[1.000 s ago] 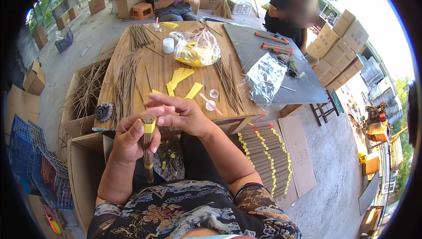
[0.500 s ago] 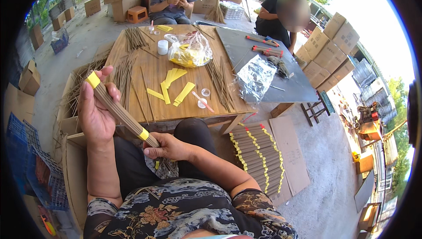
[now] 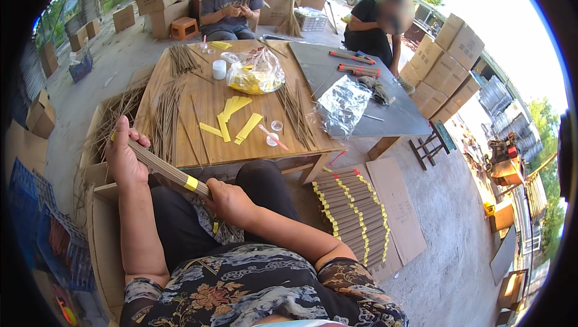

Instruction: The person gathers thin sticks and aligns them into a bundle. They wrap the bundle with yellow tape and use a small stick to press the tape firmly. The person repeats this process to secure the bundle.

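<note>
Bundle (image 3: 167,170) of thin brown sticks, held at both ends across the lap. The left hand (image 3: 123,155) is closed around the far, upper end; the right hand (image 3: 230,202) is closed around the near end, just below the yellow band (image 3: 191,183) that wraps the sticks. So the bundle hangs slanted between the two grips, clear of the wooden table (image 3: 205,146) beyond it.

Here is the worry: only one band shows, and it sits close to the right-hand grip. Toward the left-hand grip nothing visible ties the sticks, so if those fingers slacken, that end could fan out and sticks could slide loose into the cardboard box (image 3: 105,249) below the left forearm. Squeeze too hard or bend between the two grips and such thin sticks could well snap in the middle. The band itself looks like a paper strip; a twist of the right wrist could tear it or push it along.

Ahead of the grips lie yellow strips (image 3: 232,113) and loose sticks (image 3: 165,119) on the table; a swing of the far end could sweep them off. Finished banded bundles (image 3: 352,212) lie out to the right of the right hand, safely apart.
</note>
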`<state>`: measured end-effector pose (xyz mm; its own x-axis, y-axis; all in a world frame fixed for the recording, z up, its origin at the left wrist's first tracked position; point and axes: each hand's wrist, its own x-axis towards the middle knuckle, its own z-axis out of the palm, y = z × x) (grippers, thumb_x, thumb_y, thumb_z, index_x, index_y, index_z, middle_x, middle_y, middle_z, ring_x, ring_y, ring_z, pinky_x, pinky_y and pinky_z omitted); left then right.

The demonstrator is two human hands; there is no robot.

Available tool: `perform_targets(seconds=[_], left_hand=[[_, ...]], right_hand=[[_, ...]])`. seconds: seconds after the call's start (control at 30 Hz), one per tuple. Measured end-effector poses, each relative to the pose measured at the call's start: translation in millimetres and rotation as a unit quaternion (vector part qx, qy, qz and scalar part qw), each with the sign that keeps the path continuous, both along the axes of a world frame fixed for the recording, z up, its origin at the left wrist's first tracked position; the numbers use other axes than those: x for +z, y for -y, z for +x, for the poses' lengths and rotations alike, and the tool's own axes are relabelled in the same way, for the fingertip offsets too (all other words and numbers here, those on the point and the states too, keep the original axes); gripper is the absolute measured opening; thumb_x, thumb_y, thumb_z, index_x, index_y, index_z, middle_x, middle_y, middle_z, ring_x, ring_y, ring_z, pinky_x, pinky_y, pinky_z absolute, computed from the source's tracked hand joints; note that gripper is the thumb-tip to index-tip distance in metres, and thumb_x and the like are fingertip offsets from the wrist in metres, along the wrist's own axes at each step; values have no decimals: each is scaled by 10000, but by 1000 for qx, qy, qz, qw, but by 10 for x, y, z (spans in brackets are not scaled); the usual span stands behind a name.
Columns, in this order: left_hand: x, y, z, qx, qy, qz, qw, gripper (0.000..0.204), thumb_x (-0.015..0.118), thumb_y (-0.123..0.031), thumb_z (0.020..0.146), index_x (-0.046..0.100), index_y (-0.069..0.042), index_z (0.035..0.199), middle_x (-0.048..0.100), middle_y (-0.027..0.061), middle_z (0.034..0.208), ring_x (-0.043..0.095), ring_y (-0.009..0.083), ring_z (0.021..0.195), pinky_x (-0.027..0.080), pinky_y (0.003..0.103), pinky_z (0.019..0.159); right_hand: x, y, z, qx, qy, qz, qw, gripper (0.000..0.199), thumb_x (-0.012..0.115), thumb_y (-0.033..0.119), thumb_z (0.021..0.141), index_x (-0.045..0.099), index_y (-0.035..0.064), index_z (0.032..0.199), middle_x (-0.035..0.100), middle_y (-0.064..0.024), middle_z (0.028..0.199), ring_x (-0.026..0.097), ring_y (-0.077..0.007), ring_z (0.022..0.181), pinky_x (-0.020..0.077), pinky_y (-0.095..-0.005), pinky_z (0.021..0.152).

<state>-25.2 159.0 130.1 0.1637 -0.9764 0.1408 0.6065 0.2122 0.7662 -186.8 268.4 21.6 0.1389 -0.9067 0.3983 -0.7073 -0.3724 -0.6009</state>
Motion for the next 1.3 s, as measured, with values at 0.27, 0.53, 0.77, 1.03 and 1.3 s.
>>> perform_targets(seconds=[0.27, 0.53, 0.77, 1.03, 1.3], left_hand=[[-150, 111, -16, 13, -9, 102, 995, 261, 692, -260, 754, 499, -101, 682, 482, 1, 592, 480, 136, 498, 422, 284, 517], [-253, 145, 78, -57, -24, 61, 996, 315, 693, -271, 751, 442, -114, 643, 449, -3, 570, 475, 143, 493, 400, 269, 471], [-438, 350, 86, -13, -41, 96, 995, 271, 719, -251, 721, 511, -77, 716, 518, 38, 618, 557, 195, 566, 467, 291, 537], [-554, -186, -295, -106, -42, 50, 992, 195, 644, -199, 794, 502, -79, 732, 467, 6, 575, 448, 130, 492, 395, 263, 494], [-463, 79, 42, -109, -80, 83, 987, 255, 629, -213, 796, 451, -113, 645, 425, -15, 516, 395, 118, 422, 360, 257, 429]], right_hand=[[-65, -26, 27, -54, -57, 34, 996, 235, 574, 165, 774, 392, 31, 840, 553, -169, 733, 572, -347, 672, 461, -433, 589], [-105, -50, 17, -47, -44, 33, 997, 248, 576, 193, 786, 393, 33, 839, 552, -175, 731, 567, -361, 685, 455, -440, 591], [-246, 66, 51, -89, -97, -71, 989, 129, 498, 148, 778, 415, 54, 803, 541, -129, 667, 572, -289, 599, 474, -393, 553], [241, -16, 58, -26, -11, 127, 991, 388, 638, 356, 747, 478, 24, 869, 584, -190, 789, 578, -355, 771, 459, -426, 657], [123, -52, -500, 134, 245, 277, 919, 755, 697, 485, 682, 470, -71, 1140, 578, -152, 973, 559, -198, 891, 443, -301, 779]])
